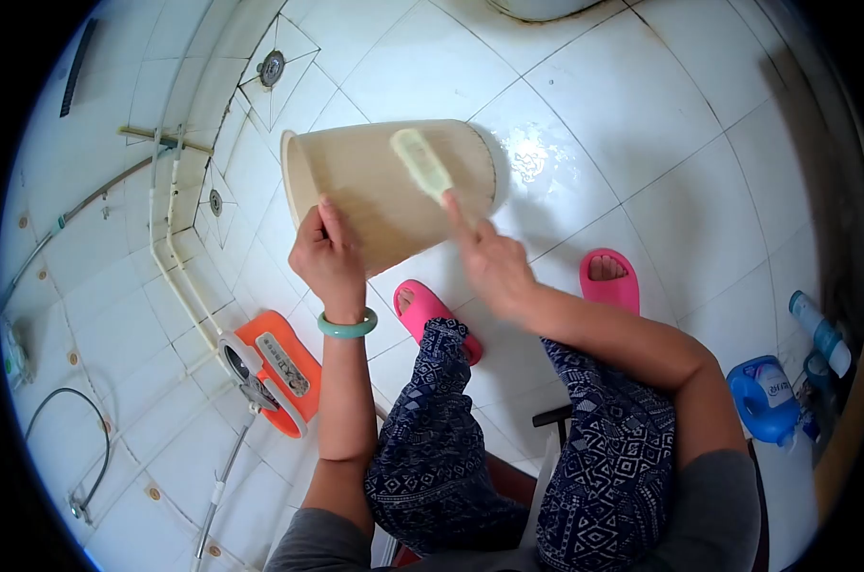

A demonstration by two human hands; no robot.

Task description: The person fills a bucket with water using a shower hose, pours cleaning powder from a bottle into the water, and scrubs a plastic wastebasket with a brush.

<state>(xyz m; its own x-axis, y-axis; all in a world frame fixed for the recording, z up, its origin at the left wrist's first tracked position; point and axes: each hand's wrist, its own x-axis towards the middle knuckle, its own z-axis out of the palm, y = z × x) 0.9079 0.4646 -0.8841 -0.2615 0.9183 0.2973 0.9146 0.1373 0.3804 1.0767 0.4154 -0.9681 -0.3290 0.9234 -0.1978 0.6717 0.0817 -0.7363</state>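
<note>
A beige bin [399, 181] lies tilted on its side, with its rimmed mouth toward the left. My left hand [327, 253], a green bangle at its wrist, is closed on the near part of the rim with the thumb up; its other fingers are partly hidden. In my right hand [494, 262] is a pale yellow scrub brush [421, 164], the index finger stretched along its handle. The brush head is over the bin's side, slightly blurred; whether it touches cannot be told.
Wet white tiles [585, 143] cover the floor around my pink slippers [610, 276]. An orange and white mop bucket [277, 367] stands at left, near wall pipes [165, 229]. A drain [271, 67] is at upper left. A blue detergent bottle [764, 396] sits at right.
</note>
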